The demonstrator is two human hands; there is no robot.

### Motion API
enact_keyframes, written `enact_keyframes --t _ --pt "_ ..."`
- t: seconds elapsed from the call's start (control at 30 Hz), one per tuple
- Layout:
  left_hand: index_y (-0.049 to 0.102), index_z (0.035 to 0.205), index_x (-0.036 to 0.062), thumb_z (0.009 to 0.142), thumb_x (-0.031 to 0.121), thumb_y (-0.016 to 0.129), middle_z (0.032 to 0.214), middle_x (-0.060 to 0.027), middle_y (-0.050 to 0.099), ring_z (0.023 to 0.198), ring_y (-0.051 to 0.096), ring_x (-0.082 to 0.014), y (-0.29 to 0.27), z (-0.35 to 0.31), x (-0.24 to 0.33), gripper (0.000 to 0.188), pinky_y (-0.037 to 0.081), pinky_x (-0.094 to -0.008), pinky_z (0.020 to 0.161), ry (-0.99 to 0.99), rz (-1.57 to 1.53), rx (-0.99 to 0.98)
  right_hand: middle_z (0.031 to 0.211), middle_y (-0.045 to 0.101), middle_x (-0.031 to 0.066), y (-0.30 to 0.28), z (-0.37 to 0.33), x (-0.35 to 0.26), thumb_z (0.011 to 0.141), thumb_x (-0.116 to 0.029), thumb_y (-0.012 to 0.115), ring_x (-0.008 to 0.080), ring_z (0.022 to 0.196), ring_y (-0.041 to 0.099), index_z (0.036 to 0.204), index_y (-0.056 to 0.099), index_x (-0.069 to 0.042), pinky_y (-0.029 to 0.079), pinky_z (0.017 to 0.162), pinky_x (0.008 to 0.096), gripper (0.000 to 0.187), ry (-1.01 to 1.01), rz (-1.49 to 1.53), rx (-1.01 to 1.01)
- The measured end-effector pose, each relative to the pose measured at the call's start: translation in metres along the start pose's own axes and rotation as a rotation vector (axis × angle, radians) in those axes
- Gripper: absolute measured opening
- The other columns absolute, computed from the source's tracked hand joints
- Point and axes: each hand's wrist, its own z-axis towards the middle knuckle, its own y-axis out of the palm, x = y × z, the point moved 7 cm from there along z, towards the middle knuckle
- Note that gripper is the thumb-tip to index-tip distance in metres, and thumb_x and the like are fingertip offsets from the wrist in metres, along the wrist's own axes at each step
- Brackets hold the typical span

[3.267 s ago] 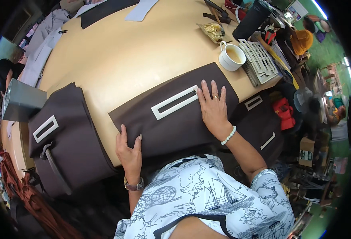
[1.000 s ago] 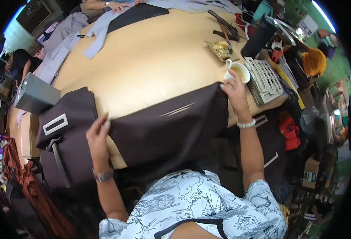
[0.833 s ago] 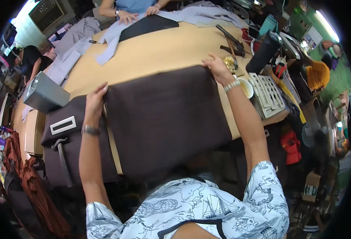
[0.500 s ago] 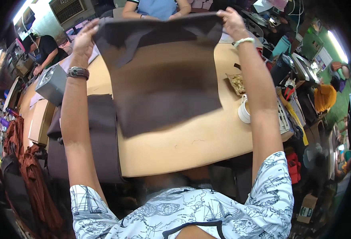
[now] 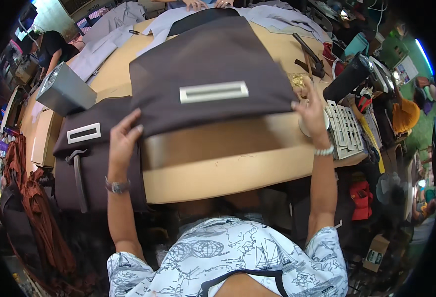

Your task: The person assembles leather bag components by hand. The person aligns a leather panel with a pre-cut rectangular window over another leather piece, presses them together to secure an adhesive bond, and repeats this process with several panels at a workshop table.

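Note:
A dark brown fabric panel [image 5: 203, 54], possibly leather-like, spreads over the table, its near edge raised above the wood and casting a shadow. Near that edge it bears a white rectangular frame [image 5: 214, 92] around a narrow slot. My left hand [image 5: 123, 143] is at the panel's near left corner, finger and thumb apart. At the near right corner, my right hand [image 5: 313, 116] has spread fingers, the thumb at the cloth. On my left lies a similar brown panel [image 5: 109, 173] with its own white frame [image 5: 83, 133]; a hammer [image 5: 78, 173] rests on it.
A grey metal block [image 5: 67, 91] and a cardboard box [image 5: 47, 138] stand left. To the right are a white cup [image 5: 304, 129] partly behind my hand, a slotted white rack [image 5: 346, 131], a black cylinder [image 5: 347, 79] and another hammer [image 5: 307, 52]. Across the table are a person's hands [image 5: 208, 5].
Both hands have come down and toward me from the far side. The panel, held up by its far edge before, now lies across the table with its framed slot showing.

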Motion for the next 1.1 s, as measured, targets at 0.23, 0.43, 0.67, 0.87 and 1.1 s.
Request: enact_keyframes --t 0.23,0.43,0.67,0.87,1.1 --pt "0.047 0.125 -0.0057 0.074 -0.003 0.057 0.122 -0.0151 0.053 0.114 0.048 -0.0183 0.035 -0.123 -0.054 0.053 0.034 -0.0276 0.097 -0.424 -0.05 -0.249 0.109 0.052 0.0156 -0.002 -0.14 0.051 0.073 0.006 0.058 0.0165 0.087 0.052 0.136 0.031 0.0 0.045 0.069 0.026 0.069 0.221 -0.264 0.032" --pt "0.053 0.119 -0.0008 0.078 0.013 0.061 0.115 -0.0217 0.057 0.111 0.054 -0.0314 0.053 -0.059 -0.027 0.044 0.039 -0.0328 0.094 -0.11 0.344 -0.158 0.108 0.055 0.0183 0.006 -0.089 0.042 0.074 0.001 0.061 0.0188 0.072 0.051 0.134 0.031 0.003 0.043 0.065 0.0319 0.067 0.086 -0.48 0.147" --pt "0.06 0.111 0.0011 0.077 0.002 0.051 0.11 -0.0211 0.06 0.106 0.056 -0.0331 0.04 0.024 -0.029 0.035 0.042 -0.0366 0.092 0.028 0.441 0.114 0.108 0.053 0.0173 0.039 0.018 0.043 0.07 0.003 0.061 0.0249 0.085 0.054 0.133 0.034 -0.001 0.045 0.072 0.0312 0.069 -0.022 -0.535 0.158" --pt "0.062 0.108 0.0032 0.077 0.002 0.054 0.106 -0.0195 0.061 0.101 0.058 -0.0333 0.034 0.104 -0.058 0.033 0.044 -0.0381 0.09 0.033 0.639 0.233 0.112 0.051 0.0211 0.075 0.104 0.086 0.069 0.007 0.062 0.0346 0.105 0.051 0.136 0.03 -0.004 0.042 0.09 0.0393 0.075 0.028 -0.483 0.2" --pt "0.064 0.104 0.0044 0.075 0.003 0.057 0.103 -0.0179 0.063 0.097 0.059 -0.0331 0.033 0.156 -0.086 0.03 0.045 -0.0379 0.088 0.048 0.704 0.295 0.113 0.05 0.0212 0.102 0.145 0.107 0.07 0.008 0.059 0.0346 0.105 0.051 0.137 0.027 -0.005 0.042 0.091 0.0395 0.076 0.039 -0.499 0.215"
